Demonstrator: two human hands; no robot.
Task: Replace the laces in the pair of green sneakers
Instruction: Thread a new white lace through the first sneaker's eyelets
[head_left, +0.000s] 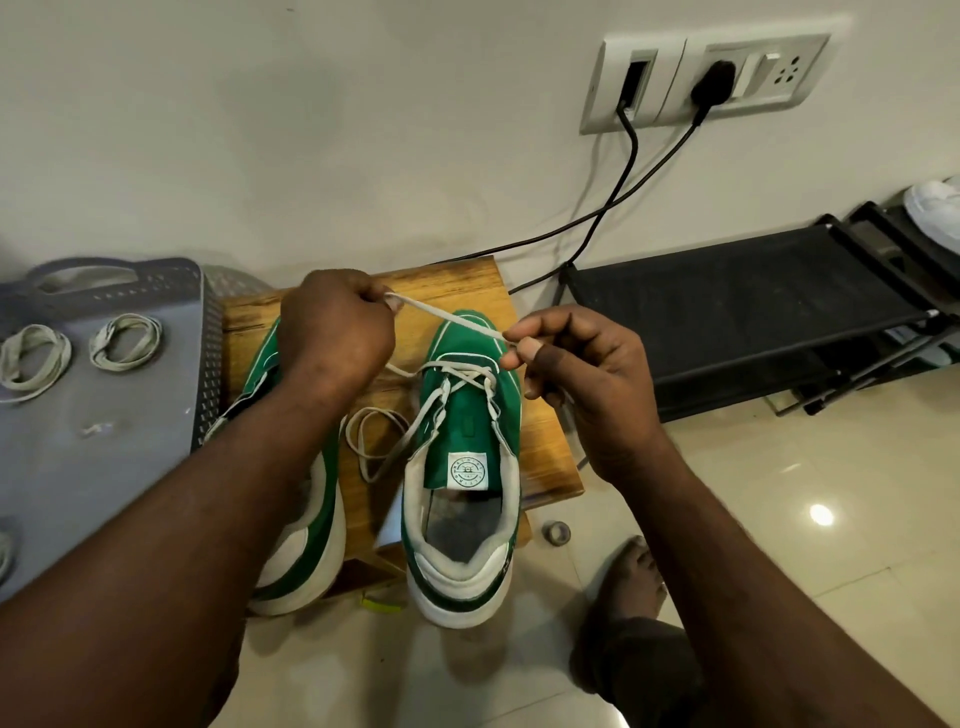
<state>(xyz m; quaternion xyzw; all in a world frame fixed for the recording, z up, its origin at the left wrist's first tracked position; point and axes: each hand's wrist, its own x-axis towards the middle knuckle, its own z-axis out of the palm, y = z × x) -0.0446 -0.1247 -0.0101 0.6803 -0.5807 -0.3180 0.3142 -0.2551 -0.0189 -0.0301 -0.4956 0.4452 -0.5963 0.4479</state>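
HANDS: left hand (332, 332) and right hand (582, 374) each pinch the lace (447, 319), taut between them at 12 o'clock | 3 o'clock sneaker (467, 467) on desk (540, 447): crossed only at toe eyelets | 9 o'clock sneaker (306, 519): lacing hidden by arm | PROGRESS: seemingly early, most remains

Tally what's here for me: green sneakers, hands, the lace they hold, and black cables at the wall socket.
Green sneakers: 2
Hands: 2
Lace: 1
Black cables: 2
Total: 7
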